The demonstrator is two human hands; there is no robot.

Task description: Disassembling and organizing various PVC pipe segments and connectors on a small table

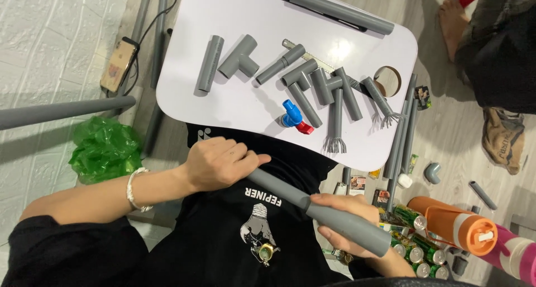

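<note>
You hold a grey pipe [312,204] across your lap, just below the near edge of the white table [184,92]. It runs slantwise from upper left to lower right, and its lower right end carries a wider grey sleeve [352,227]. Your left hand [215,163] is closed in a fist around the thinner upper end, knuckles up, with a silver bracelet [134,189] on that wrist. Your right hand [349,209] cradles the sleeve from beneath, the thumb lying along the top and the fingers curled under it, so both hands grip the same piece.

On the table just above your hands lies a blue and red valve [293,118], touching the lower end of one short grey pipe. Around it a cluster of short pipe pieces [326,89] lies fanned out, some overlapping, two of them ending in wire-like prongs [334,145]. Further left sit a tee fitting [240,57] and a single short tube [209,64], just beside each other. A long grey pipe [340,11] lies along the far edge.

On the floor to your left are a crumpled green plastic bag [105,147], a phone [118,65] with a cable and another long pipe [61,113]. To your right stand drink cans [416,253], an orange bottle [455,224] and a grey elbow fitting [431,171]. Another person's foot [453,19] shows at the upper right.
</note>
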